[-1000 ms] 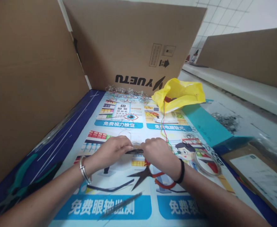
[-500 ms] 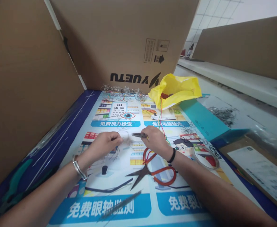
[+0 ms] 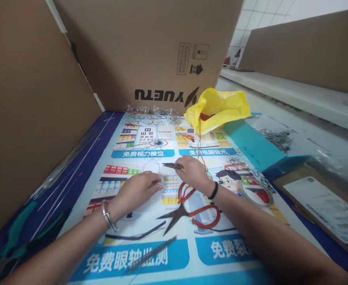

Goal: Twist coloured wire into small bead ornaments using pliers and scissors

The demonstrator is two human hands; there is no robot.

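Note:
My left hand (image 3: pixel 138 190) is closed in a pinch on a thin clear eyeglass frame (image 3: pixel 153 168) whose round lens ring lies on the printed poster mat (image 3: pixel 138 257). A small dark pair of pliers (image 3: pixel 171 166) points left from my right hand (image 3: pixel 193 172), which is closed round its handles just right of the frame. The plier tips are a little apart from my left fingers. Red-handled scissors (image 3: pixel 192 209) lie on the mat under my right wrist.
Cardboard walls (image 3: pixel 28 99) stand left and behind. A yellow bag (image 3: pixel 218 109) with coloured strings sits at the back, beside several clear frames (image 3: pixel 150 111). A tape roll (image 3: pixel 255 192), teal box (image 3: pixel 251 148), teal pliers (image 3: pixel 16 237) and thin metal rods (image 3: pixel 150 257) lie around.
My hands were together on the frame a second ago. The right hand then drew the pliers away to the right, and the left hand has shifted slightly nearer along the frame.

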